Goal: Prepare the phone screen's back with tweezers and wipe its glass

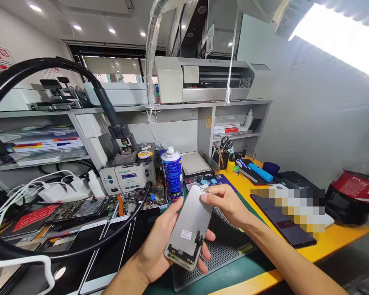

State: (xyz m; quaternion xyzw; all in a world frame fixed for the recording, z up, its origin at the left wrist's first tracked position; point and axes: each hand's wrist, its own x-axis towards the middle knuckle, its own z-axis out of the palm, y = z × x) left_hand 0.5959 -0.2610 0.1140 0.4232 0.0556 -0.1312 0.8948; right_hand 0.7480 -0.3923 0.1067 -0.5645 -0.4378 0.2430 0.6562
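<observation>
1. Left hand (160, 241) cradles a grey rectangular phone display panel (189, 227), back side up, fingers curled around its lower edges, above the black perforated mat (227, 246) at the front of the yellow table (341, 237).
2. Right hand (226, 203) pinches the panel's top corner between thumb and forefinger.
3. Progress: panel is detached and bare, black flex cable (198, 241) exposed at its lower end; no phone body adjoins it, so fitting appears outstanding.
4. Blue-and-white spray can (172, 174) stands behind.
5. Panel's face is hidden; an item right of the mat is blurred out.
</observation>
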